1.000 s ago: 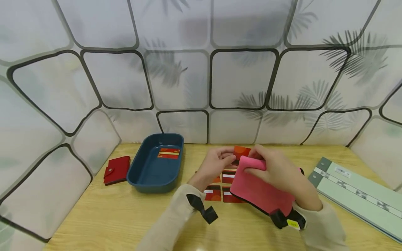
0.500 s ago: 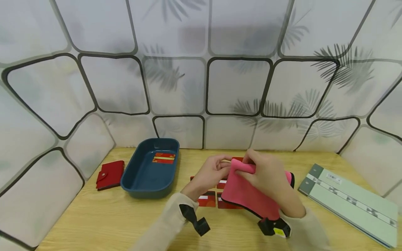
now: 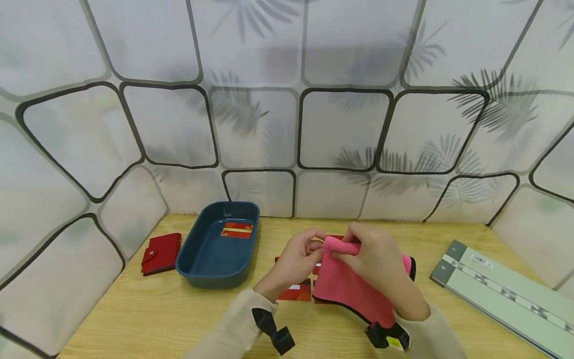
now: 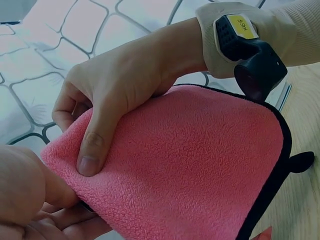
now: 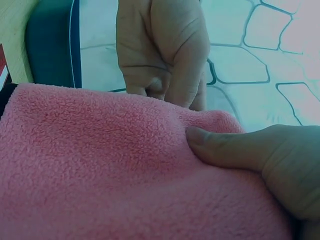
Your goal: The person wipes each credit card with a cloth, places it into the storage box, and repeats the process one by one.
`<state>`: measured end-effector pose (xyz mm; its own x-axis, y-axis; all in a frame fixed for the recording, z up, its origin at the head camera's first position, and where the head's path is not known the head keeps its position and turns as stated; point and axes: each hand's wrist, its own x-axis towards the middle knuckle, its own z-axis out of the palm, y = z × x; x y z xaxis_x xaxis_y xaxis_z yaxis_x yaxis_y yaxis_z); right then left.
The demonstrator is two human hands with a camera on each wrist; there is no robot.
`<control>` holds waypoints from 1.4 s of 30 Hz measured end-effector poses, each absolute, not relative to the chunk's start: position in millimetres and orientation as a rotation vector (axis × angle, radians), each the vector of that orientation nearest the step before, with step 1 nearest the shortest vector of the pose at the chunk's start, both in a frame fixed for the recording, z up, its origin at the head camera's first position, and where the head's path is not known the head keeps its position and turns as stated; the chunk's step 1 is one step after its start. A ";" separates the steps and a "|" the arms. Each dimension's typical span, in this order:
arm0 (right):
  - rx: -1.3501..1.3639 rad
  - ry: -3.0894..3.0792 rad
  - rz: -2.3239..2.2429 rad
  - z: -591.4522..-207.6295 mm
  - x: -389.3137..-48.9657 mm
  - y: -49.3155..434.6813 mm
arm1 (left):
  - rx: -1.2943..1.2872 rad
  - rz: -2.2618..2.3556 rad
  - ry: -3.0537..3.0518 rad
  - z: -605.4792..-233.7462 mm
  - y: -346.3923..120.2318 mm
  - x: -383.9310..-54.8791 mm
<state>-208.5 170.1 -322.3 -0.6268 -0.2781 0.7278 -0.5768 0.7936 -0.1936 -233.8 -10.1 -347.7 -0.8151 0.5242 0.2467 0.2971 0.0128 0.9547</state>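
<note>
A pink cloth [image 3: 347, 291] with black edging hangs from my right hand [image 3: 378, 262], which grips a folded corner between thumb and fingers. In the right wrist view, the right thumb [image 5: 230, 147] presses into the fleecy cloth. My left hand [image 3: 291, 259] is curled at the cloth's left edge, pinching a red card [image 3: 335, 237]; only a strip of the card shows above the cloth. The left fingertips are partly hidden behind the cloth. Below the hands, several red cards [image 3: 296, 291] with white stripes lie on the table, partly covered by the cloth and left hand.
A dark blue tray [image 3: 211, 271] stands to the left, with a red and yellow card [image 3: 236, 230] inside. Beside it lies a red snap wallet [image 3: 161, 253]. A pale green folder [image 3: 502, 294] lies at the right on the wooden table [image 3: 148, 319]. A patterned curtain rises behind.
The cloth has come over the held card, which showed much more a second ago. Both hands sit slightly lower and further left in view; the camera view has also shifted.
</note>
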 end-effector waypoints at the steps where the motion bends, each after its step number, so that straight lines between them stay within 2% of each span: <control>1: 0.608 -2.282 0.554 -321.4 -207.3 169.4 | 0.861 1.914 2.104 -347.0 -10.1 -233.2; 11: 0.398 -2.555 0.616 -300.9 -193.1 174.4 | 0.812 1.934 2.189 -341.9 -8.8 -224.5; 19: 0.315 -2.666 0.651 -302.9 -193.3 185.6 | 0.756 1.988 2.074 -348.9 -14.2 -223.5; 34: 0.180 -2.572 0.482 -298.4 -203.3 207.1 | 0.591 2.049 2.063 -341.5 -36.5 -231.3; 42: 0.208 -2.511 0.502 -298.5 -203.1 207.3 | 0.540 2.057 2.116 -341.9 -36.0 -232.8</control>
<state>-203.1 207.3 -298.5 -0.8283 -0.0396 0.5589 -0.2514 0.9177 -0.3075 -232.8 -36.0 -341.9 -0.9256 0.3492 0.1460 0.1558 0.0000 0.9878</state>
